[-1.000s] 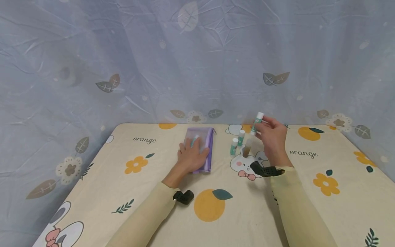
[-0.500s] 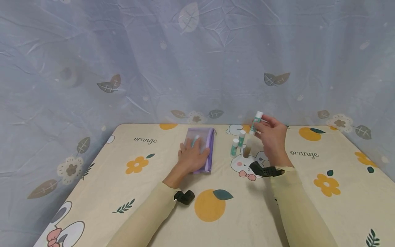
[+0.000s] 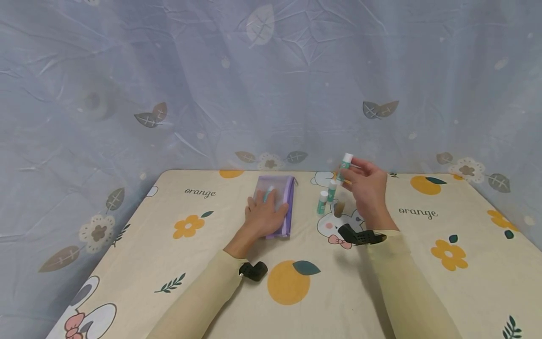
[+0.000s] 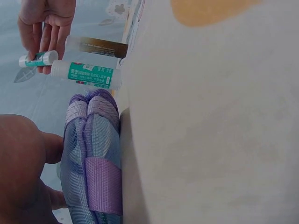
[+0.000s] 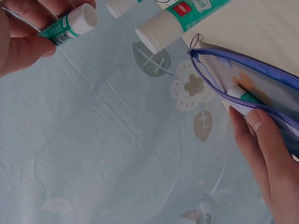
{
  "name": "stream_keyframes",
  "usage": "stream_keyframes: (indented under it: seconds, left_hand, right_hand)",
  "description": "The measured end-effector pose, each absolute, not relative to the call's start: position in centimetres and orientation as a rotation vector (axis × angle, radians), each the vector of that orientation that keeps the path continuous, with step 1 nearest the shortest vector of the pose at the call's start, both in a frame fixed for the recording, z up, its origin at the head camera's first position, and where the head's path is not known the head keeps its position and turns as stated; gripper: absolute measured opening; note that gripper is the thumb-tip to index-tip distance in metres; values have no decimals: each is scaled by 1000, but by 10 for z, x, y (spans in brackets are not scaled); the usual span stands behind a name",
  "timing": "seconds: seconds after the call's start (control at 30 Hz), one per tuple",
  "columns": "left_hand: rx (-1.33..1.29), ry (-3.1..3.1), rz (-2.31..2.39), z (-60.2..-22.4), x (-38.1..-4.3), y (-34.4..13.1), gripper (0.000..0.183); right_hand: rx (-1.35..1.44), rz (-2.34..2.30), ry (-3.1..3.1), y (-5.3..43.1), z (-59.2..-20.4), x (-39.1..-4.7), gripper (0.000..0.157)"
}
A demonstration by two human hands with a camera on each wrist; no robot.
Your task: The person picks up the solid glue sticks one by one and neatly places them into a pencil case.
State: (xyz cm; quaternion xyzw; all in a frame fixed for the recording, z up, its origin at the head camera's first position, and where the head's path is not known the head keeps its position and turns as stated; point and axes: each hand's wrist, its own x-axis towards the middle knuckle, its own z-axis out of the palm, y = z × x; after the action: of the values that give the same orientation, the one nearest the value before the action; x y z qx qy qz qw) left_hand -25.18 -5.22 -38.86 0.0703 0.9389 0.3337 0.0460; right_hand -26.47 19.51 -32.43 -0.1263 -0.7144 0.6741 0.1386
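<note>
On the table, my left hand (image 3: 263,219) rests on a purple mesh zipper pouch (image 3: 288,202), its fingers spread over the top. Inside the pouch lies a glue stick (image 5: 247,95), seen through the parted zipper in the right wrist view. My right hand (image 3: 371,186) pinches another glue stick (image 3: 345,164), green with a white cap, tilted and raised above the table. Two similar glue sticks stand upright just left of it, a nearer one (image 3: 322,203) and a farther one (image 3: 332,190). A brown-bodied stick (image 3: 339,208) stands close by, below my right hand.
A cream tablecloth (image 3: 368,301) printed with oranges, flowers and rabbits covers the table. Behind the far edge hangs a grey-blue patterned curtain (image 3: 271,94). A black wrist camera (image 3: 253,270) sits on the left wrist and another camera (image 3: 360,235) on the right.
My right hand has moved slightly left with the glue stick, toward the standing sticks. The left hand and the pouch stay where they were.
</note>
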Motion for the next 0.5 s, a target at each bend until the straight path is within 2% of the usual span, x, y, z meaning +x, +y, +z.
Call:
stream_keyframes:
  seconds: [0.5]
  left_hand:
    - [213, 2872, 1034, -389, -251, -51, 69]
  right_hand:
    - [-240, 1957, -2086, 178, -323, -260, 50]
